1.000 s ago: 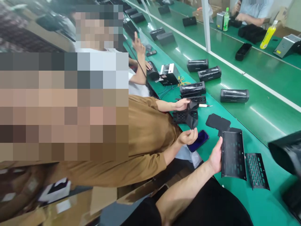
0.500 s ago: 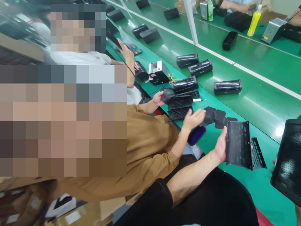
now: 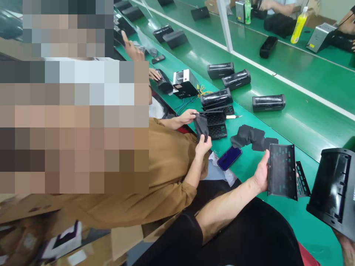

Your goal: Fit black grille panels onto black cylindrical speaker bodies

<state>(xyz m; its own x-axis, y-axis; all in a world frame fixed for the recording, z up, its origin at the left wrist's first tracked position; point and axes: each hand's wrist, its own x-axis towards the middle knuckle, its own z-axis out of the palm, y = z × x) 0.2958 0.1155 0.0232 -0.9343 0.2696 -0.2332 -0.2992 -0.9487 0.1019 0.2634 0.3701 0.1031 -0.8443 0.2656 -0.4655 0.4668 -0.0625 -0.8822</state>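
My left hand [image 3: 262, 173] grips the edge of a black curved grille panel [image 3: 282, 170], held upright over the green bench. Behind the panel lies a perforated black strip [image 3: 303, 180]. At the right edge a black speaker housing [image 3: 331, 188] is tilted up with its open side facing me. Only a bit of my right hand [image 3: 345, 246] shows beneath the housing, fingers hidden. A person in a brown shirt beside me holds a black cloth piece [image 3: 201, 127] in both hands.
A dark phone [image 3: 229, 157] and black cut-out sheets [image 3: 251, 137] lie on the green bench [image 3: 277, 221]. Several black speakers, such as one on the conveyor [image 3: 268, 102], sit farther out. A silver box [image 3: 184, 82] stands beyond. Other workers sit along the line; a yellow bottle [image 3: 298, 25] is across.
The housing at the right swung in and turned its open side toward me. My left hand kept the grille panel. The neighbour drew both hands back with the cloth piece.
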